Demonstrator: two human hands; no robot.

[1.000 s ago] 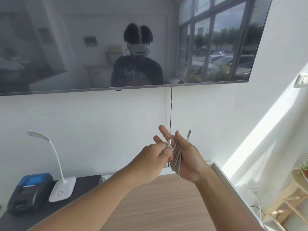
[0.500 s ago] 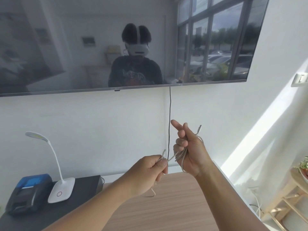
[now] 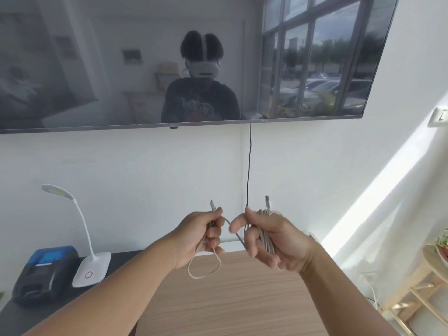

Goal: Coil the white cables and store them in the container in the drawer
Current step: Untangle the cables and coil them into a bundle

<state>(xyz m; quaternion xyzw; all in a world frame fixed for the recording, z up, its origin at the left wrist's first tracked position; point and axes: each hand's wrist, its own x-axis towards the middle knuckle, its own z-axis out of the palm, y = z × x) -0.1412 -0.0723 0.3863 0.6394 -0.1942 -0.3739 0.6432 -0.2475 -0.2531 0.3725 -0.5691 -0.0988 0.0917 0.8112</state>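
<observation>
Both hands hold one white cable (image 3: 265, 236) up in front of the wall, above the wooden top. My right hand (image 3: 271, 238) grips the coiled bundle, and one plug sticks up above its fingers. My left hand (image 3: 202, 235) pinches the free end near the other plug, which points upward. A short stretch of cable runs between the two hands, and a slack loop hangs under the left hand. No drawer or container is in view.
A light wooden cabinet top (image 3: 230, 299) lies below the hands. On the dark surface at left stand a white desk lamp (image 3: 91, 267) and a black and blue printer (image 3: 46, 270). A wall-mounted TV (image 3: 97, 69) hangs above, with a black cord (image 3: 249, 166) dropping from it.
My left hand has pulled the free end out of the bundle and moved left. My right hand has lowered and turned with the coil. A loop now hangs below the left hand.
</observation>
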